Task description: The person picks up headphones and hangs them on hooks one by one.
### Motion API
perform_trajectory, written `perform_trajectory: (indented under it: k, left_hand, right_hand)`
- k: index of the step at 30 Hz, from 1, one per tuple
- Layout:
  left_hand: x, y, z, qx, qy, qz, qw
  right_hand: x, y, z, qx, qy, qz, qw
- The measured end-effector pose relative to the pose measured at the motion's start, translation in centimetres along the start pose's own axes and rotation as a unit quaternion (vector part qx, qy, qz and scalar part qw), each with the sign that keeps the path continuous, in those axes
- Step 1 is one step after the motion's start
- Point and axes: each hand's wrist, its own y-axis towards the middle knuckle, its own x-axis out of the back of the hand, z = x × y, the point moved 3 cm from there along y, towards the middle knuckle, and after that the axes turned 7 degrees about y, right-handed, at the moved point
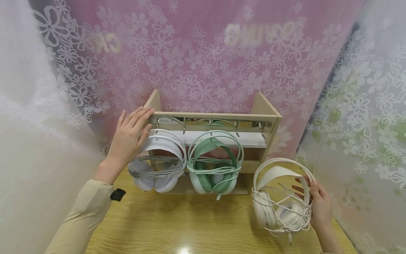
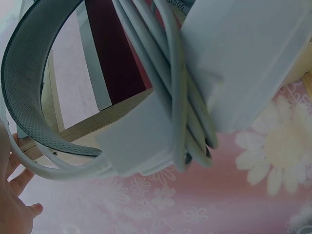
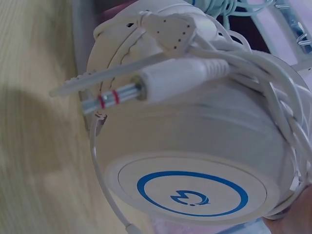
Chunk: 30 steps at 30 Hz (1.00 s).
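Note:
My left hand [image 1: 130, 132] rests on the top left corner of a wooden rack [image 1: 215, 115], its fingers fairly straight. Just below it, white headphones [image 1: 165, 144] hang from the rack's hook row with their cable wrapped round them. Green headphones [image 1: 206, 148] hang beside those, also bound with cable. Off the rack's right side, my right hand [image 1: 321, 204] grips cream headphones [image 1: 268, 211] by the side of the headband. Their cable is wound loosely round the ear cups. In the right wrist view the cable's plug [image 3: 180, 78] sticks out past an ear cup.
Metal hooks [image 1: 237, 128] line the rack's front rail, several in all. A white board [image 1: 250, 138] lies behind them. The rack stands on a wood-grain table [image 1: 177, 225], with a pink flowered curtain [image 1: 203, 53] at the back and pale curtains at both sides.

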Motion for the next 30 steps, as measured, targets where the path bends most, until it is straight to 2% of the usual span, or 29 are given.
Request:
perform_trajectory:
  k: [6, 12, 30]
  left_hand:
    - [0.0, 0.0, 0.0, 0.001, -0.003, 0.001, 1.0000]
    - [0.0, 0.0, 0.1, 0.001, -0.006, 0.002, 1.0000]
    - [-0.1, 0.0, 0.1, 0.000, -0.003, -0.001, 1.0000]
  right_hand:
    - [-1.1, 0.5, 0.6, 0.000, 0.025, 0.004, 0.9997]
    - [-2.1, 0.7, 1.1, -0.008, 0.023, 0.017, 0.9996]
    - [-3.9, 1.7, 2.2, 0.018, 0.092, 0.038, 0.9949]
